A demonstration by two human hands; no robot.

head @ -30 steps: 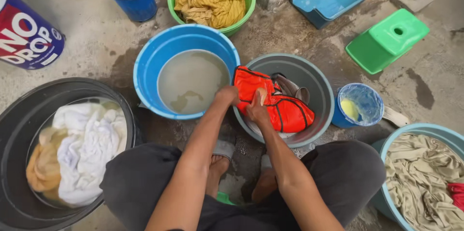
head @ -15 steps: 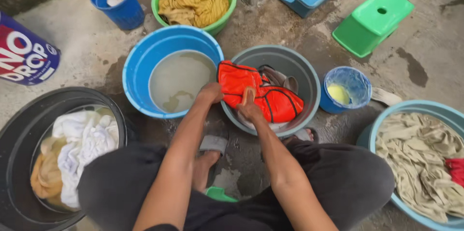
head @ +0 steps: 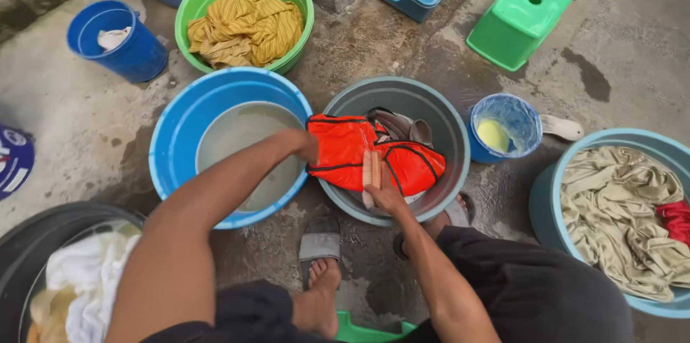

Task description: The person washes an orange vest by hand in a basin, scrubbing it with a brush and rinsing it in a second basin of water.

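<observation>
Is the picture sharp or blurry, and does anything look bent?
Head view: soft, even daylight with no hard shadows; the orange garment and right hand look sharp; the wide lens curves things at the edges; wet patches darken the concrete floor.

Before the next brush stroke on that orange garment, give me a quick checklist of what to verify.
1. Left hand pins the orange garment at its edge: ok.
2. Right hand has a grip on the brush: ok.
3. Brush rests on the garment: ok.
4. Garment lies over the grey basin, inside its rim: ok.
5. Soap on the brush bristles: cannot tell.
</observation>
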